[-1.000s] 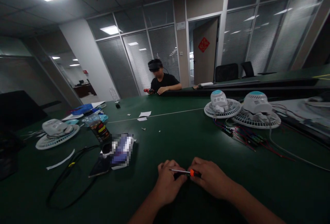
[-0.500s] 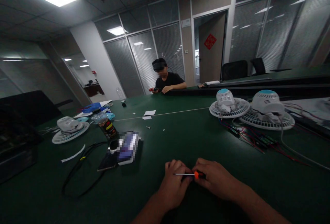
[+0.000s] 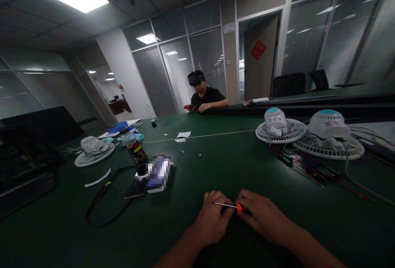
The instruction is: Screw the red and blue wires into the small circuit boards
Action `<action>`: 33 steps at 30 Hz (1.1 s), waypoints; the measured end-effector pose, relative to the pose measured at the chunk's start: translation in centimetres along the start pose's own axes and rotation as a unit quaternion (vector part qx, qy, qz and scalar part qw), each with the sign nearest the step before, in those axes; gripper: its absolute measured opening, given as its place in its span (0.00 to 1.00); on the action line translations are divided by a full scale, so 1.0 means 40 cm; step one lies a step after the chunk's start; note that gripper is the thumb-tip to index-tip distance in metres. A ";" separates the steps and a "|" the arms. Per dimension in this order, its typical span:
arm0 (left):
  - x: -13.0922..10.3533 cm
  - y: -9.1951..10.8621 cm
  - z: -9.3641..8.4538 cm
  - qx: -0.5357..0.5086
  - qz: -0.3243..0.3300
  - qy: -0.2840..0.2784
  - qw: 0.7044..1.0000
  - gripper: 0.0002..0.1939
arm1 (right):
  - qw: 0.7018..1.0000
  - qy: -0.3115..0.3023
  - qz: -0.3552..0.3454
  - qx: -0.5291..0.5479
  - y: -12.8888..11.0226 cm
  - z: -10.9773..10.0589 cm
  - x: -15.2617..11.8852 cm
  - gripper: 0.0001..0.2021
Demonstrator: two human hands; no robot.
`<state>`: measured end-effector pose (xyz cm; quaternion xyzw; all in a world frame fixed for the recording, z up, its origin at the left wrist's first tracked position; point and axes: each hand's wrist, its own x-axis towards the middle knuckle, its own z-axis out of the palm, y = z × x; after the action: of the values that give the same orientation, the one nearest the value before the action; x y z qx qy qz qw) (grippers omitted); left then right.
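My right hand (image 3: 263, 218) is closed around a small screwdriver (image 3: 239, 208) with an orange and black handle. The thin metal shaft points left and slightly up, passing in front of my left hand (image 3: 212, 220). That hand is closed too, its fingers curled down by the table; whatever they grip, if anything, is hidden. Both hands are close together, low over the green table (image 3: 197, 177), with the fingertips nearly meeting.
Fan parts with white grilles (image 3: 279, 130) and loose wires (image 3: 308, 167) lie at the right. On the left are another fan part (image 3: 94, 153), a bottle (image 3: 135, 149), a black cable (image 3: 92, 206) and a pixelated box (image 3: 159, 173). Across the table sits a person (image 3: 205, 95).
The view has swung slightly left, so the scene sits further right. The screwdriver shaft, almost level before, now tilts with its tip higher. Both hands stay together.
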<state>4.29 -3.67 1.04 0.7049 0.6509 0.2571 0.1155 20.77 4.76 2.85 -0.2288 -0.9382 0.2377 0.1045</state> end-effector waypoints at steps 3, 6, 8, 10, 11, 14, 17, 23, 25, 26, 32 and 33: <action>0.000 -0.003 -0.001 -0.030 -0.007 0.000 1.000 0.06 | 1.000 0.010 0.001 0.019 -0.006 0.002 -0.002 0.08; -0.004 -0.003 -0.003 -0.079 -0.023 0.016 0.997 0.07 | 0.998 0.022 0.007 0.050 -0.012 -0.002 -0.003 0.09; -0.007 -0.004 -0.006 -0.108 -0.034 0.038 0.993 0.08 | 0.996 0.034 0.011 0.078 -0.014 -0.006 -0.003 0.08; -0.008 -0.005 -0.013 -0.117 -0.035 0.058 0.991 0.08 | 0.993 0.050 0.018 0.109 -0.014 -0.010 -0.001 0.08; -0.006 -0.005 -0.018 -0.113 -0.032 0.062 0.991 0.08 | 0.990 0.058 0.021 0.125 -0.013 -0.011 0.000 0.08; 0.006 -0.004 -0.031 -0.084 -0.032 0.056 0.994 0.07 | 0.980 0.083 0.032 0.176 0.000 -0.009 0.006 0.09; 0.026 0.001 -0.036 -0.066 -0.048 0.065 0.995 0.06 | 0.967 0.105 0.047 0.226 0.018 -0.003 0.014 0.11; 0.054 0.007 -0.042 -0.214 -0.047 -0.010 0.976 0.12 | 0.945 0.140 0.073 0.285 0.025 -0.005 0.026 0.11; 0.056 0.005 -0.042 -0.282 -0.034 -0.044 0.958 0.14 | 0.942 0.144 0.080 0.292 0.017 -0.008 0.029 0.11; 0.055 0.003 -0.040 -0.304 -0.037 -0.040 0.951 0.14 | 0.942 0.143 0.084 0.293 0.013 -0.009 0.031 0.11; 0.058 -0.041 -0.016 -0.265 -0.039 0.118 0.956 0.12 | 0.941 0.162 0.165 0.249 0.019 -0.014 0.029 0.17; 0.062 -0.055 -0.015 -0.236 -0.032 0.144 0.960 0.12 | 0.939 0.170 0.194 0.229 0.025 -0.019 0.024 0.19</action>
<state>2.16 -1.08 0.96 0.5920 0.6033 0.4986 0.1921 20.54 6.30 3.09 -0.4133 -0.7639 0.4196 0.2637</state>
